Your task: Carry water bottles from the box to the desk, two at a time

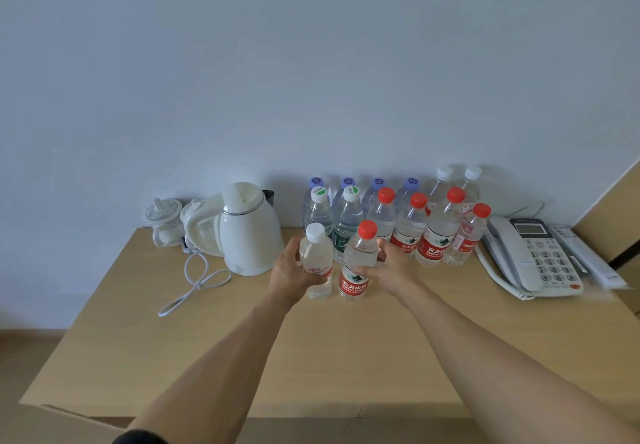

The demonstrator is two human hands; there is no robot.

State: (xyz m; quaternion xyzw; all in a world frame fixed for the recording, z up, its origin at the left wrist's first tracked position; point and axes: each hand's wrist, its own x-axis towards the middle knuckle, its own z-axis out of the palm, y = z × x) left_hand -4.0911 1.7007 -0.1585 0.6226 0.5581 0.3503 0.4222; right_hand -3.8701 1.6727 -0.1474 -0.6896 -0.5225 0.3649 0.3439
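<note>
Two bottles stand upright side by side in our hands, in the head view, just before the rows along the tabletop's point(145, 357) far edge. Our left hand point(289, 267) wraps the white-capped bottle point(316, 263); our right hand point(388, 267) wraps the red-capped Nongfu Spring bottle point(358, 263). Their bases look at or just above the wood, so release seems next. Two green-topped caps behind read "C'estbon".
</note>
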